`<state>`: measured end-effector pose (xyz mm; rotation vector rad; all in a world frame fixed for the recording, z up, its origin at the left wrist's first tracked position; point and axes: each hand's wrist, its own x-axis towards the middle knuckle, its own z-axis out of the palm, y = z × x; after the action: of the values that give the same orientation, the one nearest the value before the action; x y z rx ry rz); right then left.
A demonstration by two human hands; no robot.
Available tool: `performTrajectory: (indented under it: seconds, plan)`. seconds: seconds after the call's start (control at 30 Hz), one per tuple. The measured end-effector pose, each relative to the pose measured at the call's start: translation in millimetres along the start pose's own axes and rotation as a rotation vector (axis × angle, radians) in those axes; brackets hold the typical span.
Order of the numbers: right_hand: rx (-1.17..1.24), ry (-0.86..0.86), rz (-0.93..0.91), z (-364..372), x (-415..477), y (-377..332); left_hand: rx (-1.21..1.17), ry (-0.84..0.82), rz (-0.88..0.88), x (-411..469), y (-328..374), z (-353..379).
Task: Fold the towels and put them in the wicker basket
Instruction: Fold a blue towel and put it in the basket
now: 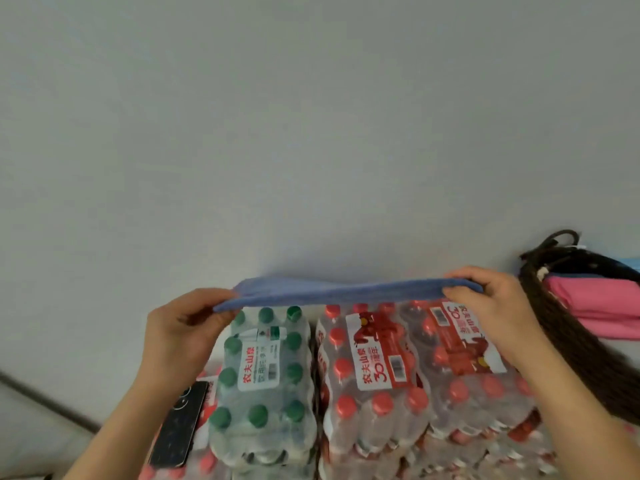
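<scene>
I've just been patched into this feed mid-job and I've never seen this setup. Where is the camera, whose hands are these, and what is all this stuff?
There is no machine here. A person works with bare hands, and the single picture comes from a camera worn on their head, looking forward and down. The left hand and right hand each pinch one end of a blue towel, holding it flat in the air between them. Below it are shrink-wrapped packs of bottles, a green-capped pack and red-capped packs. A dark phone lies on the packs at the left. At the right is the dark wicker basket, with pink cloth already inside.
</scene>
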<state>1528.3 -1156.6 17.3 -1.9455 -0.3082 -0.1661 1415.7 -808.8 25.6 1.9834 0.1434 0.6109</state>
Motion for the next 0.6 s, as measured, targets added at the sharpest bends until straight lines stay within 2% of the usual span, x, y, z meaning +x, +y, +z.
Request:
performTrajectory:
  seconds: [0.13,0.23,0.53,0.6]
  plan:
    - [-0.11,-0.188,0.22,17.1,-78.8,56.0,0.235,-0.223,-0.192,-83.6,-65.3,-1.3]
    - [-0.099,-0.239,0.35,25.0,-120.3,81.4,0.218,-0.312,-0.224,-120.6,-83.8,1.3]
    - [-0.164,-0.454,0.442,12.1,-147.3,91.6,0.294,-0.63,-0.342,-137.4,-84.4,-6.6]
    - [-0.172,-0.489,0.458,8.9,-143.8,92.6,0.287,-0.655,-0.361,-131.1,-86.8,-8.0]
